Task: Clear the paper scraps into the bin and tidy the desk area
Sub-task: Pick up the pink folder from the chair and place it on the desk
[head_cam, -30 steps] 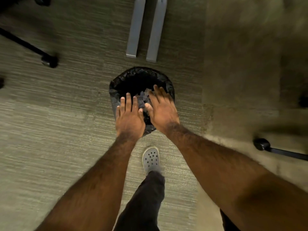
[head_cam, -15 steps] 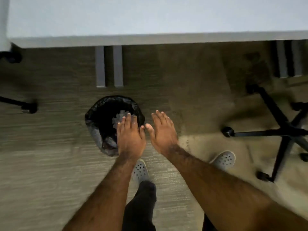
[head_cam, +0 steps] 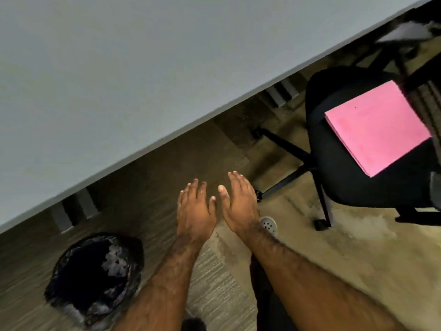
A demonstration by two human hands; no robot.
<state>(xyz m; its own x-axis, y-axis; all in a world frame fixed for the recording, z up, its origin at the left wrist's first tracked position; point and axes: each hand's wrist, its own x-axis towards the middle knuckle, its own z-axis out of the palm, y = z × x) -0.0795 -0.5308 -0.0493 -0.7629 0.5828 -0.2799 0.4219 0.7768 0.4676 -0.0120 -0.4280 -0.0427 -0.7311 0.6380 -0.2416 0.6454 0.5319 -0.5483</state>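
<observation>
A round bin (head_cam: 71,297) lined with a black bag stands on the carpet at the lower left, with pale paper scraps (head_cam: 114,260) lying inside it. My left hand (head_cam: 194,210) and my right hand (head_cam: 239,204) hover side by side over the bare carpet, right of the bin and apart from it. Both hands are flat, palms down, fingers spread, holding nothing. The grey desk top (head_cam: 119,68) fills the upper left, and its edge runs diagonally across the view.
A black office chair (head_cam: 346,185) stands at the right with a stack of pink paper (head_cam: 377,126) on its seat. Its wheeled legs reach toward my hands. Grey desk legs (head_cam: 71,211) stand behind the bin. My white shoe (head_cam: 268,225) shows below my right wrist.
My hands have come away from above the bin and moved right, over open carpet. The view has swung up and right, bringing the desk top, chair and pink paper into sight.
</observation>
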